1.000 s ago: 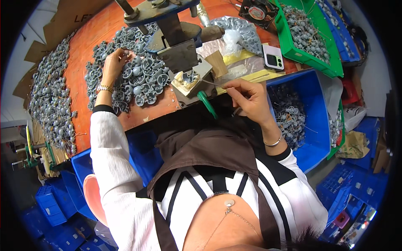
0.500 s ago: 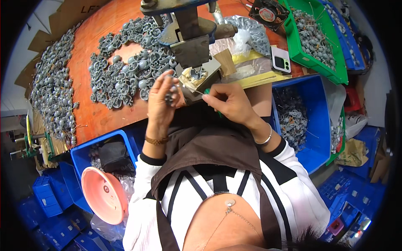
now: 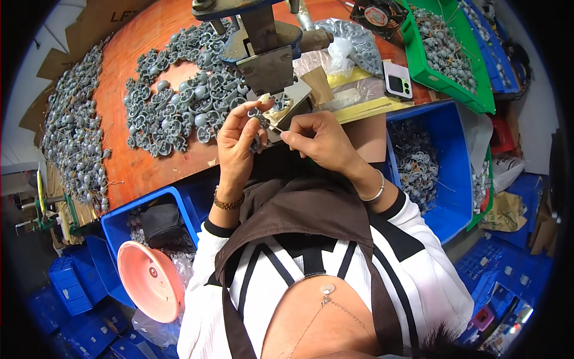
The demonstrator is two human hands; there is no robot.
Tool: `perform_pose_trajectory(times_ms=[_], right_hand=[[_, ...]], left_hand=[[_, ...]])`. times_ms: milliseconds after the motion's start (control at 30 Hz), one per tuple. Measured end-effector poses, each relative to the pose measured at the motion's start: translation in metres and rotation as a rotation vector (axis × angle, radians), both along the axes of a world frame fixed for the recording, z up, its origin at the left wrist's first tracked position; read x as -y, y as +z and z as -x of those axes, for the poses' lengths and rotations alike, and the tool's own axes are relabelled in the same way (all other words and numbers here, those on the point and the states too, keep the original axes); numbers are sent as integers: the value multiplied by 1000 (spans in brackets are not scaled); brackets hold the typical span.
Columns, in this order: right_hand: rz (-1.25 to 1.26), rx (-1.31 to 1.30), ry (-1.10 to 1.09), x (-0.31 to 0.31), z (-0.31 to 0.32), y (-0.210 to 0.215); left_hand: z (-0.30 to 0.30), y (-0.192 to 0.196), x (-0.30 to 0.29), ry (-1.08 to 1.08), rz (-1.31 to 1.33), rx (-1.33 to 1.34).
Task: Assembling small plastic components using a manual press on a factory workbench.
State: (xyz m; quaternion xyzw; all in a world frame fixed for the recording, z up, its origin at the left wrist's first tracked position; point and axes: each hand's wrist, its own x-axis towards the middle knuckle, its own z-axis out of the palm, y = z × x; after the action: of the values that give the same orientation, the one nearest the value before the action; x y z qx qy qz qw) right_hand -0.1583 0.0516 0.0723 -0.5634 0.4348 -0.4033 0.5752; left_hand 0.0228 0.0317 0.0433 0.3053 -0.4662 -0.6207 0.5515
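Note:
My left hand (image 3: 239, 142) is closed round small grey plastic parts, holding one grey plastic part (image 3: 256, 113) up between thumb and fingertips. A second dark grey piece shows lower, by the palm. My right hand (image 3: 323, 142) pinches a thin pale rod or wire (image 3: 274, 127) between thumb and forefinger. Its far end points at the part in my left hand; whether it touches is too small to tell. Just beyond both hands stands the press (image 3: 266, 66), with a grey part (image 3: 280, 103) lying in the fixture beneath its head.
Loose grey shells (image 3: 173, 113) lie heaped left of the press, and wired grey pieces (image 3: 72, 131) along the table's left edge. A phone (image 3: 397, 81), a green tray (image 3: 439, 60) and a blue bin (image 3: 445, 179) are at right. A pink basin (image 3: 149, 281) stands lower left.
My left hand has shifted to the right with its grey part, and my right hand slightly left, so the rod's end and the part are closer together. The view has shifted a little.

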Motion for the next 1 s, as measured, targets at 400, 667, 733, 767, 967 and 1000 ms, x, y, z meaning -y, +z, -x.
perform_pose_trajectory(times_ms=[400,667,733,767,967,1000], right_hand=[[-79,178,-9,-5,2,-11],[-567,551,140,0,12,5],[-492,513,64,0,10,0],[-336,506,-34,2,9,-7],[-60,234,-215,16,14,-27],[18,119,-180,18,15,-31]], left_hand=[[15,14,-21,-37,-18,103],[9,22,-22,172,669,558],[7,21,-24,265,570,363],[5,19,-27,347,451,183],[1,35,-16,712,-15,-188],[6,37,-18,751,188,-14]])
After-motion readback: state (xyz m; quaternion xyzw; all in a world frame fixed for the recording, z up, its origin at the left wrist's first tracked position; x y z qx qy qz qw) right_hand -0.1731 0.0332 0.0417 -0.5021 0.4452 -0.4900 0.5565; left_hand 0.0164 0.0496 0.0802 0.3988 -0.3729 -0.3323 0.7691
